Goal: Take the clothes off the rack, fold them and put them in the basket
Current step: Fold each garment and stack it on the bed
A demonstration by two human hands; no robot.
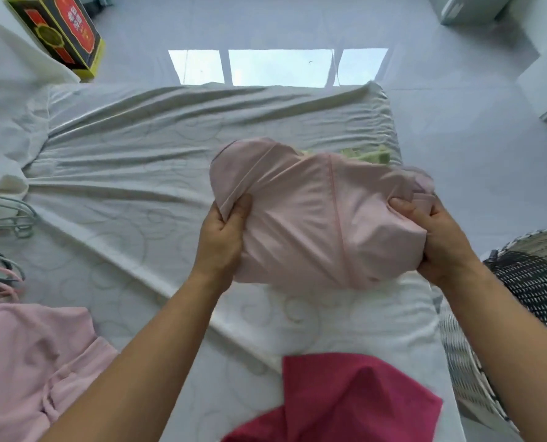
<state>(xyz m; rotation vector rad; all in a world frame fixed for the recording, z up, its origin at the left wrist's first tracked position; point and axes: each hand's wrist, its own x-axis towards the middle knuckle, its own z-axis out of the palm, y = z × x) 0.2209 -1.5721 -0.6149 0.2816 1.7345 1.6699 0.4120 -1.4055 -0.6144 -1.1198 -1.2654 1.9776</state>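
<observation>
A folded pale pink garment (316,215) is lifted above the bed, bunched between both hands. My left hand (222,237) grips its left edge, thumb on top and fingers underneath. My right hand (438,240) grips its right edge the same way. A yellow-green cloth (372,154) peeks out behind the garment's top edge. The woven black-and-white basket (533,275) stands at the right, beside the bed. No rack is visible.
The bed (131,193) has a wrinkled white sheet. A pink garment (32,365) lies at the lower left, a magenta one (345,400) at the bottom centre. Hangers (7,215) lie at the left edge. A red-and-black box (61,33) sits on the floor.
</observation>
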